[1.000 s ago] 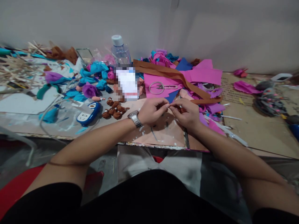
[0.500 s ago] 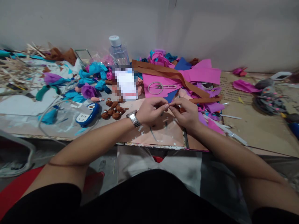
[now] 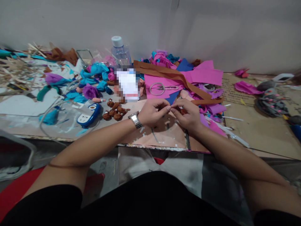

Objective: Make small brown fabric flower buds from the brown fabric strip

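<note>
My left hand (image 3: pixel 155 112) and my right hand (image 3: pixel 187 113) meet fingertip to fingertip above the front of the table. Both are closed in a pinch, thumbs against forefingers. Whatever lies between the fingertips is too small to name; a bit of brown shows under my right fingers. Left of my left hand lie several brown crepe-paper balls (image 3: pixel 115 110) with pale ties. Just beyond the hands, thread snips (image 3: pixel 170 87) with a ring handle rest on pink crepe-paper sheets (image 3: pixel 203 76). A brown strip (image 3: pixel 162 71) runs across the sheets.
A clear bottle (image 3: pixel 121 53) stands behind a blurred-out screen or card (image 3: pixel 128 84). A blue-and-white power strip (image 3: pixel 88 115) with a cable sits on the left, near blue and purple paper flowers (image 3: pixel 89 91). White scissors (image 3: pixel 237 138) lie at right, before a dark round bundle (image 3: pixel 270 102).
The hands keep the same pinch with hardly any shift. The whole view has moved very slightly; the things on the table stay where they were.
</note>
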`<state>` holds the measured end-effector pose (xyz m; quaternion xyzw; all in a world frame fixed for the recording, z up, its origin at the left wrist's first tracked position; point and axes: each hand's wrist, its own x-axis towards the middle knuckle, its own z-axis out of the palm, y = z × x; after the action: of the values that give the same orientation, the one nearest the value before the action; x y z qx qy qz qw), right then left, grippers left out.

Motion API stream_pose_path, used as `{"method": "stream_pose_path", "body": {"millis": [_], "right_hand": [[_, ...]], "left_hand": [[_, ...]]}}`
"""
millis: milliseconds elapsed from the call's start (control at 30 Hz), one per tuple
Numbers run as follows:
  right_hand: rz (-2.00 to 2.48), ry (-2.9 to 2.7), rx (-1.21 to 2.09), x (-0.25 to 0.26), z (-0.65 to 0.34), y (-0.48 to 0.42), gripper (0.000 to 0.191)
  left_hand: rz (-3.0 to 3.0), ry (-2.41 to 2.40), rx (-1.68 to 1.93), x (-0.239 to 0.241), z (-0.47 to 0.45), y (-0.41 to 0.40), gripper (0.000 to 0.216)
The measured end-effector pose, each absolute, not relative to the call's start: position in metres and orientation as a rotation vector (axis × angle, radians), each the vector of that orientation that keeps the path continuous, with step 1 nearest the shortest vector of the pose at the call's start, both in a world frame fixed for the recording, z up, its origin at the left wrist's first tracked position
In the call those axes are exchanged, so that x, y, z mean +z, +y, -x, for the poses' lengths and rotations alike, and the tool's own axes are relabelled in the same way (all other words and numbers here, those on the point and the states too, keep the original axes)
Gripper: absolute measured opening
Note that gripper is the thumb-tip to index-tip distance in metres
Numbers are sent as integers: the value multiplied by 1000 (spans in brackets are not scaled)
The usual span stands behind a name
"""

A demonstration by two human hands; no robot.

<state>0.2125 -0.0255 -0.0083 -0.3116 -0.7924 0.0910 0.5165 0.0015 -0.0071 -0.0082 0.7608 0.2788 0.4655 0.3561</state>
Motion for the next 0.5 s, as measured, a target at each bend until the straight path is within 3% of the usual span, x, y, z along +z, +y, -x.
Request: {"method": "stream_pose_path", "body": {"millis": [500], "right_hand": [[821,-1877,205,-8,-212,-27,5]], "left_hand": [[-1901,726,1200,-16,-4,-5,44]]}}
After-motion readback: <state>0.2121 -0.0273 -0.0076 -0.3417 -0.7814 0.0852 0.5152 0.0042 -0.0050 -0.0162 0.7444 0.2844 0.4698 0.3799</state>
